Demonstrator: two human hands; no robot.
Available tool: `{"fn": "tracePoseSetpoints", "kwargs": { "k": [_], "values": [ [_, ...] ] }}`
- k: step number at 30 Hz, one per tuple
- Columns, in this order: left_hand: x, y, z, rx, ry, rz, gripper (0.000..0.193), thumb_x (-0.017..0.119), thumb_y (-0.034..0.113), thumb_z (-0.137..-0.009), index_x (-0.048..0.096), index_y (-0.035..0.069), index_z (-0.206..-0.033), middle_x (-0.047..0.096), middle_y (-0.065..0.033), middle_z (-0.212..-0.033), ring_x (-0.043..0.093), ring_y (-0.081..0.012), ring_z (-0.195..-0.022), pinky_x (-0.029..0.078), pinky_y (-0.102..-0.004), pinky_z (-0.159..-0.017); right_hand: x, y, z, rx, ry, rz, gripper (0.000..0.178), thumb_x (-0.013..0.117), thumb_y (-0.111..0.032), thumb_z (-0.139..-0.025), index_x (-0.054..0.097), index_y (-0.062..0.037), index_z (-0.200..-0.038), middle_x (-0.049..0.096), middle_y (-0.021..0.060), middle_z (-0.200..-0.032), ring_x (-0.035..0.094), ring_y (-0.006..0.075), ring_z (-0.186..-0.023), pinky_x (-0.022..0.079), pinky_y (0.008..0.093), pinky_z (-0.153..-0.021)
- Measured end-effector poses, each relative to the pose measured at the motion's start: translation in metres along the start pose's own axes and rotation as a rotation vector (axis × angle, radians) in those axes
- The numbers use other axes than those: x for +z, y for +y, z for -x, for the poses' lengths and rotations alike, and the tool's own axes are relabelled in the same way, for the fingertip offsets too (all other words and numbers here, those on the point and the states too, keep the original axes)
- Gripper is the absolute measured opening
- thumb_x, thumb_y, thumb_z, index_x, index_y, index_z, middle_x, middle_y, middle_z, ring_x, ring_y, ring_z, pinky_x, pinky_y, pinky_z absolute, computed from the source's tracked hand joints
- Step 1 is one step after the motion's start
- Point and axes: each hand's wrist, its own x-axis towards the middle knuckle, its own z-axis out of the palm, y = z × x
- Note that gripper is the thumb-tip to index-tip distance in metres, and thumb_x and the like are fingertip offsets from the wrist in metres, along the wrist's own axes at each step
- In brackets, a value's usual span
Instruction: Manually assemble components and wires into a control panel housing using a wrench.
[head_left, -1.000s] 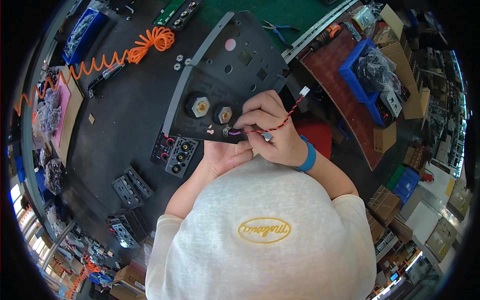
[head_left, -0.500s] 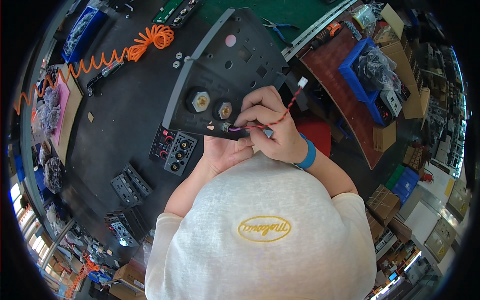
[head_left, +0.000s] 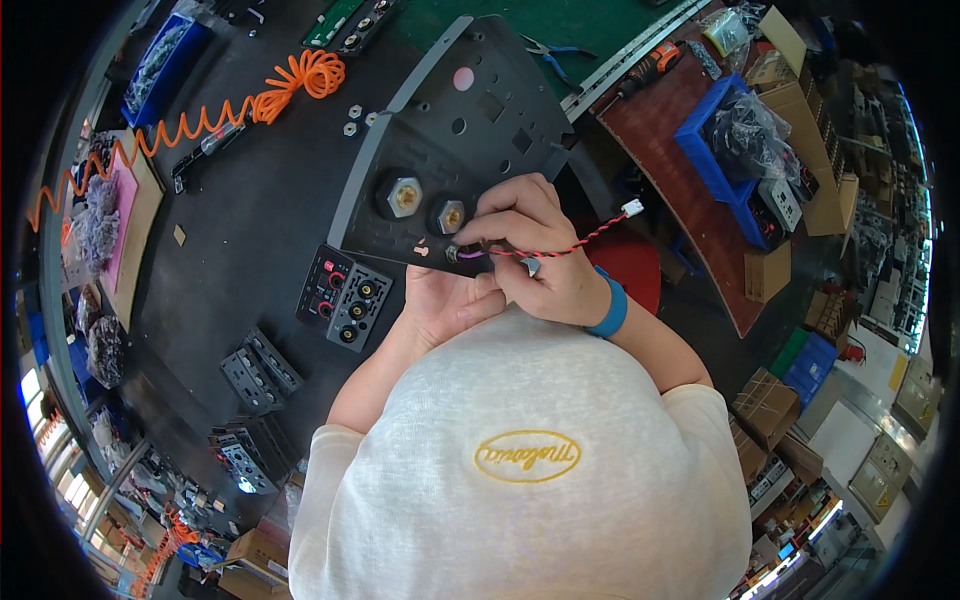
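Panel (head_left: pixel 425 150) is dark grey, bent along one side, and sits tilted in front of the person, over the desk (head_left: pixel 215 270). Right hand (head_left: pixel 548 262) is at its lower right corner, fingers (head_left: pixel 505 228) curled in close together with the twisted red and black wires (head_left: pixel 600 229) pinched between them. Those run out of a small round fitting (head_left: pixel 453 254) by the panel's bottom edge, and the white plug (head_left: pixel 632 207) on the far end hangs free to the right. Left hand (head_left: pixel 440 305) is tucked under that same edge, fingertips mostly hidden, so can't tell how tight its grip is. Two chunky hex nuts (head_left: pixel 405 197) sit just above the fitting. Knobbed module (head_left: pixel 360 308) on the desk left of the left hand, pliers (head_left: pixel 558 60) beyond the panel.
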Motion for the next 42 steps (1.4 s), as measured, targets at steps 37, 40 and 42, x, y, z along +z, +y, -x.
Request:
{"fn": "tracePoseSetpoints", "kwargs": {
  "k": [37, 40, 42],
  "values": [
    [0.014, -0.011, 0.002, 0.161, 0.318, -0.124, 0.042, 0.055, 0.047, -0.081, 0.054, 0.017, -0.110, 0.059, 0.0015, -0.097, 0.054, -0.0143, -0.067, 0.037, -0.0259, -0.044, -0.024, -0.018, -0.014, -0.501, -0.245, 0.643, 0.024, 0.058, -0.017, -0.068, 0.060, -0.0008, -0.086, 0.055, 0.0040, -0.077, 0.052, 0.0163, -0.071, 0.042, 0.0271, -0.059],
    [0.014, -0.008, 0.004, 0.143, 0.256, -0.155, 0.044, 0.055, 0.047, -0.082, 0.053, 0.015, -0.111, 0.059, 0.0009, -0.098, 0.055, -0.0135, -0.072, 0.037, -0.0259, -0.046, -0.022, -0.022, -0.012, -0.522, -0.222, 0.691, 0.024, 0.059, -0.016, -0.067, 0.061, 0.0006, -0.084, 0.055, 0.0043, -0.075, 0.052, 0.0161, -0.070, 0.042, 0.0258, -0.057],
    [0.017, -0.007, 0.003, 0.132, 0.215, -0.181, 0.044, 0.055, 0.046, -0.082, 0.054, 0.012, -0.110, 0.059, -0.0004, -0.096, 0.055, -0.0131, -0.072, 0.037, -0.0252, -0.047, -0.022, -0.023, -0.011, -0.534, -0.218, 0.722, 0.023, 0.059, -0.014, -0.067, 0.061, 0.0009, -0.084, 0.055, 0.0045, -0.074, 0.052, 0.0161, -0.069, 0.043, 0.0256, -0.058]
  ]
}}
